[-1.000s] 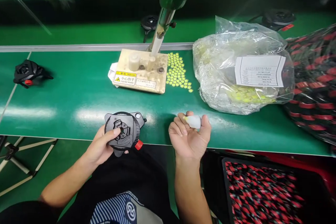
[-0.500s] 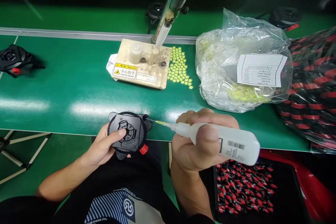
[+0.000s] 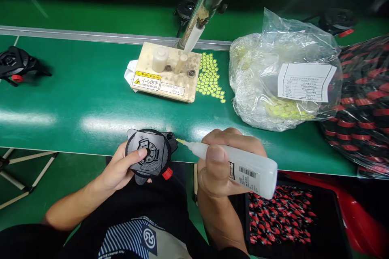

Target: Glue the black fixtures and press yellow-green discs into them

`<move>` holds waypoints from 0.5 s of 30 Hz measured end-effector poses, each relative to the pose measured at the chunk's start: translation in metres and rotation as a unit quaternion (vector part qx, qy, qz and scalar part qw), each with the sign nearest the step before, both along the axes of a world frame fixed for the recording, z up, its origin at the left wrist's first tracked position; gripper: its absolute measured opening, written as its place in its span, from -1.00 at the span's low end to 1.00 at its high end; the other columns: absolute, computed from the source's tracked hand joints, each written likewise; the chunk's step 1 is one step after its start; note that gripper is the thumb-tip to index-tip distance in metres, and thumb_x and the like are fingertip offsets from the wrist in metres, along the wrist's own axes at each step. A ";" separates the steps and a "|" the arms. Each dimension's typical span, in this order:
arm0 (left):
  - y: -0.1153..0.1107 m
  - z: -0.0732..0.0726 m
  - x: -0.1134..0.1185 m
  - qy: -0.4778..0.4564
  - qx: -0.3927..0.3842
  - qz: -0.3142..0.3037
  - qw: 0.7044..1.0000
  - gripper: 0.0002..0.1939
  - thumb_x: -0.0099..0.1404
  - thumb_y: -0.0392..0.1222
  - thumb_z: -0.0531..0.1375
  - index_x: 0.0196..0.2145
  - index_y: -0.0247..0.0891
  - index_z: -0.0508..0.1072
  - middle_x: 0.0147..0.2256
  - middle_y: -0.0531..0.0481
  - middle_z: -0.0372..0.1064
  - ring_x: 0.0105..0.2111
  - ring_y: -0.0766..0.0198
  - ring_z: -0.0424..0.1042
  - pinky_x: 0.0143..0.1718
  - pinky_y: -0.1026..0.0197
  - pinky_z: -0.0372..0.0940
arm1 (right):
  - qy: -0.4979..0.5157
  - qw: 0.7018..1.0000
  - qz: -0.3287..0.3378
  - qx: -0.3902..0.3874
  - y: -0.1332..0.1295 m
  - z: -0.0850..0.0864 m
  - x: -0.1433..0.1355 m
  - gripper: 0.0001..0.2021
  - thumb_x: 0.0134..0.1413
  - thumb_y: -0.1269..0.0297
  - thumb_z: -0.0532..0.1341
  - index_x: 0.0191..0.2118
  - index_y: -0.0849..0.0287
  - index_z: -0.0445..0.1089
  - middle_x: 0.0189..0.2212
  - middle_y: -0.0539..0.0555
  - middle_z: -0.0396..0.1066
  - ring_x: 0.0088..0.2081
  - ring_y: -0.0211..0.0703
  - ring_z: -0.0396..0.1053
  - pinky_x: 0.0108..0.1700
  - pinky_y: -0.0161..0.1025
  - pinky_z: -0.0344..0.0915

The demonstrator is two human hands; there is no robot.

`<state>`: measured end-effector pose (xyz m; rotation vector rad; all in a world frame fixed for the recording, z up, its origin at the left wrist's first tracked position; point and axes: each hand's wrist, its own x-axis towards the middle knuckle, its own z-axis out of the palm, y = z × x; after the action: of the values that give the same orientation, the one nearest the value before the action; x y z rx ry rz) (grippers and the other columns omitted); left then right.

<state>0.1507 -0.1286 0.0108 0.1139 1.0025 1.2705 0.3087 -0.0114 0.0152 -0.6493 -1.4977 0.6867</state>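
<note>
My left hand point(image 3: 121, 166) is closed on a black round plastic part point(image 3: 150, 162) with lobes and a red tab, thumb pressed near its centre. It is held at the front edge of the green bench. A white squeeze bottle point(image 3: 243, 166) with a thin needle tip lies in the grip of my right hand point(image 3: 219, 166), tilted so its tip points left. The needle end is at the small round recess in the part's right lobe; whether it touches cannot be made out.
Behind stands a press with a pale base block point(image 3: 165, 73) bearing a warning label. Beside it lie several small yellow-green discs point(image 3: 209, 79), then a clear plastic bag point(image 3: 255, 85). A similar black part point(image 3: 18, 64) sits left. A tray point(image 3: 328, 218) of red-and-black pieces is lower right.
My right hand and the bottle have moved left, bringing the needle tip closer into the recess. The black part stays almost where it was; the view has shifted slightly.
</note>
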 end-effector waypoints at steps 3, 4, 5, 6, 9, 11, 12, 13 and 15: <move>0.000 0.000 0.000 0.006 -0.004 0.006 1.000 -0.62 0.19 -0.04 0.50 -0.14 -0.34 0.62 -0.31 -0.18 0.61 -0.45 0.08 0.60 -0.61 0.21 0.53 | 0.000 1.000 0.003 -0.003 0.000 0.000 -0.002 -0.97 0.26 0.28 0.35 -0.20 0.00 0.54 -0.46 -0.05 0.41 -0.56 -0.20 0.27 -0.58 -0.17 0.17; -0.001 0.000 0.000 0.008 -0.006 0.009 1.000 -0.62 0.19 -0.04 0.50 -0.13 -0.34 0.62 -0.31 -0.17 0.61 -0.45 0.07 0.60 -0.62 0.22 0.53 | -0.001 1.000 0.004 -0.004 0.001 0.000 -0.002 -0.98 0.26 0.28 0.35 -0.20 0.00 0.54 -0.46 -0.05 0.41 -0.56 -0.20 0.27 -0.58 -0.17 0.17; -0.001 0.000 0.000 0.008 -0.007 0.011 1.000 -0.62 0.19 -0.04 0.50 -0.13 -0.34 0.62 -0.31 -0.17 0.61 -0.45 0.07 0.60 -0.62 0.22 0.53 | -0.001 1.000 0.005 -0.003 0.001 0.001 -0.003 -0.98 0.27 0.28 0.35 -0.20 0.00 0.54 -0.47 -0.05 0.41 -0.57 -0.20 0.27 -0.59 -0.18 0.16; -0.001 0.000 0.000 0.007 -0.007 0.010 1.000 -0.61 0.19 -0.04 0.50 -0.12 -0.33 0.63 -0.31 -0.17 0.62 -0.45 0.07 0.61 -0.62 0.23 0.53 | -0.001 1.000 0.004 -0.001 0.001 0.001 -0.003 -0.99 0.27 0.28 0.35 -0.21 0.00 0.53 -0.48 -0.05 0.40 -0.57 -0.21 0.26 -0.59 -0.18 0.16; -0.001 0.000 -0.001 0.005 -0.011 0.008 1.000 -0.59 0.19 -0.04 0.51 -0.11 -0.34 0.63 -0.29 -0.20 0.63 -0.42 0.03 0.62 -0.62 0.22 0.53 | 0.002 1.000 0.000 -0.006 0.000 0.002 -0.002 -0.99 0.27 0.25 0.35 -0.23 0.00 0.53 -0.48 -0.05 0.39 -0.57 -0.21 0.27 -0.59 -0.18 0.17; -0.001 0.000 -0.001 0.007 -0.016 0.007 1.000 -0.58 0.18 -0.04 0.51 -0.10 -0.35 0.63 -0.28 -0.22 0.63 -0.39 0.00 0.64 -0.61 0.22 0.53 | 0.002 1.000 -0.006 -0.018 0.000 0.002 0.000 -0.98 0.26 0.23 0.36 -0.23 -0.02 0.53 -0.49 -0.05 0.38 -0.57 -0.19 0.27 -0.59 -0.18 0.18; -0.001 0.000 -0.001 0.006 -0.018 0.007 1.000 -0.58 0.18 -0.04 0.51 -0.10 -0.35 0.63 -0.28 -0.23 0.63 -0.38 0.00 0.64 -0.61 0.23 0.53 | -0.001 1.000 -0.007 -0.020 -0.001 0.002 0.000 -0.98 0.25 0.22 0.37 -0.23 -0.03 0.53 -0.49 -0.05 0.39 -0.57 -0.19 0.27 -0.60 -0.18 0.18; -0.002 0.000 -0.001 0.005 -0.018 0.006 1.000 -0.58 0.18 -0.04 0.50 -0.10 -0.35 0.63 -0.29 -0.23 0.63 -0.39 0.00 0.63 -0.61 0.23 0.53 | -0.005 1.000 -0.007 -0.017 -0.001 0.002 0.000 -0.98 0.25 0.22 0.37 -0.23 -0.03 0.53 -0.48 -0.05 0.39 -0.57 -0.19 0.27 -0.60 -0.18 0.18; -0.003 -0.001 -0.002 0.001 -0.018 0.004 1.000 -0.60 0.20 -0.04 0.50 -0.11 -0.35 0.63 -0.29 -0.21 0.63 -0.41 0.03 0.63 -0.60 0.22 0.54 | -0.010 1.000 -0.010 -0.007 -0.001 0.001 -0.002 -0.98 0.25 0.23 0.36 -0.22 -0.03 0.53 -0.47 -0.05 0.41 -0.57 -0.19 0.26 -0.61 -0.18 0.17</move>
<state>0.1491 -0.1314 0.0094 0.0838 1.0283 1.2599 0.3068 -0.0121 0.0167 -0.6826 -1.5031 0.6787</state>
